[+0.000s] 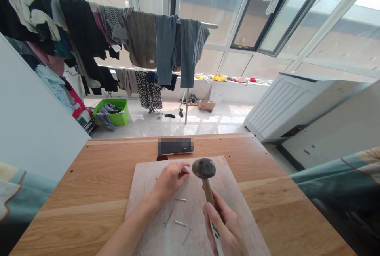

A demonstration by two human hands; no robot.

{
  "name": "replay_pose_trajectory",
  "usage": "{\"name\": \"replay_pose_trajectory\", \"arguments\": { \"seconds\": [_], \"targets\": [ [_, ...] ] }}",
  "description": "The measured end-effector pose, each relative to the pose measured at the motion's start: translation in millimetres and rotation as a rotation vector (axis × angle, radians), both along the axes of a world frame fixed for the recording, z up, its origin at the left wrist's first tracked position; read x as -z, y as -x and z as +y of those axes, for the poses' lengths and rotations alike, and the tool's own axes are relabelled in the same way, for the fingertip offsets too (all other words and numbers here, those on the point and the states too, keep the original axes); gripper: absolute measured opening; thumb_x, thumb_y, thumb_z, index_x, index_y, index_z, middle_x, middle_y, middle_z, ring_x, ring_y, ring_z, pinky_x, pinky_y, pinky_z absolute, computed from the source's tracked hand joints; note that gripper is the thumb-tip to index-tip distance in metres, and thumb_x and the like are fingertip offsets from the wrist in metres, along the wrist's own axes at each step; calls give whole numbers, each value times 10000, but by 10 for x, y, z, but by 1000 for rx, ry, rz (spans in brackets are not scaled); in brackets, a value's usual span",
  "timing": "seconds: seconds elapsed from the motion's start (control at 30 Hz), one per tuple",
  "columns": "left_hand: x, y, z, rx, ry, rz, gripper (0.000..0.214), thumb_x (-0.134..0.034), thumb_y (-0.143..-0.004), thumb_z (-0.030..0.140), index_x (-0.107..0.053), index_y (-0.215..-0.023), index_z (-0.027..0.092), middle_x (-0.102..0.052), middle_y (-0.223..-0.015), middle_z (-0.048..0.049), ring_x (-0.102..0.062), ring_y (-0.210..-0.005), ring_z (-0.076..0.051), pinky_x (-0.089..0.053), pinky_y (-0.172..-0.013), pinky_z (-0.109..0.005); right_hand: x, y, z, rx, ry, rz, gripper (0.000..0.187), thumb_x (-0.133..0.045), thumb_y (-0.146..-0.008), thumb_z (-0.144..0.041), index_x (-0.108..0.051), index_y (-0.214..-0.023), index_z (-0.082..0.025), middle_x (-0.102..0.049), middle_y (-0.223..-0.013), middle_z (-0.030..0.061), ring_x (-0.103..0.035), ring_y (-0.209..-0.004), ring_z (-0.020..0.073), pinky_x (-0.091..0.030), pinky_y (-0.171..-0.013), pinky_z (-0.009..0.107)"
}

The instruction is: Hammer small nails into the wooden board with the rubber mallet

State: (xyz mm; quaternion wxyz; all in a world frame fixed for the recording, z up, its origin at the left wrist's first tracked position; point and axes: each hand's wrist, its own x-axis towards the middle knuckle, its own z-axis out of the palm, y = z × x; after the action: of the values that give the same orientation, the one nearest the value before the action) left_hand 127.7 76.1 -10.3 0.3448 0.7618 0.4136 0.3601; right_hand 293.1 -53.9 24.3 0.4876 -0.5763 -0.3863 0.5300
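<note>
My right hand (224, 220) is wrapped round the handle of a rubber mallet (208, 190). Its dark, rounded head is raised above a pale wooden board (142, 192). To the left of the mallet head, my left hand (171, 178) hovers over or rests on the board, with thumb and fingers bent together. Whatever may be between those fingertips is too small to make out. Several loose nails lie on the board below my left hand, among them one nail (180, 199) near the wrist and another nail (180, 223) closer to me.
The board lies on a wooden table (89, 180). Behind it sits a dark box (175, 145), partly blurred out. Beyond the table are a green basket (120, 117) with clothes, a loaded drying rack (204, 24), a small cardboard box (206, 106) and a white cabinet (276, 105).
</note>
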Motion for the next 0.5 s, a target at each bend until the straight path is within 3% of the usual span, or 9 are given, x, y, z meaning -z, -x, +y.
{"name": "replay_pose_trajectory", "arguments": {
  "seconds": [0.17, 0.37, 0.5],
  "targets": [
    [-26, 0, -1, 9, 40, -35, 376, -620, -846, 52, -717, -1172, 211, -785, -930, -21, -713, -840, -186, -531, -802, -273, 77, 54, 19, -71, 19, -65, 674, -608, -930, -651, -644, -1320, -101, -545, -551, -84, -384, -272, 40, -315, -280, 142],
    [-12, -1, -2, 16, 33, -17, 373, -611, -822, 34, -718, -1133, 208, -785, -957, -29, -715, -886, -198, -537, -835, -285, 116, 87, 7, -45, 50, -74, 685, -635, -900, -653, -665, -1325, -117, -510, -524, -95, -384, -279, 54, -308, -276, 152],
    [-1, 19, -1, 19, 29, -12, 331, -643, -882, 134, -683, -1202, 210, -787, -1028, -48, -724, -900, -201, -565, -870, -319, 134, 61, -36, -7, 56, -65, 711, -628, -897, -680, -678, -1318, -109, -477, -446, -99, -356, -273, 66, -301, -285, 167]
  ]
}}
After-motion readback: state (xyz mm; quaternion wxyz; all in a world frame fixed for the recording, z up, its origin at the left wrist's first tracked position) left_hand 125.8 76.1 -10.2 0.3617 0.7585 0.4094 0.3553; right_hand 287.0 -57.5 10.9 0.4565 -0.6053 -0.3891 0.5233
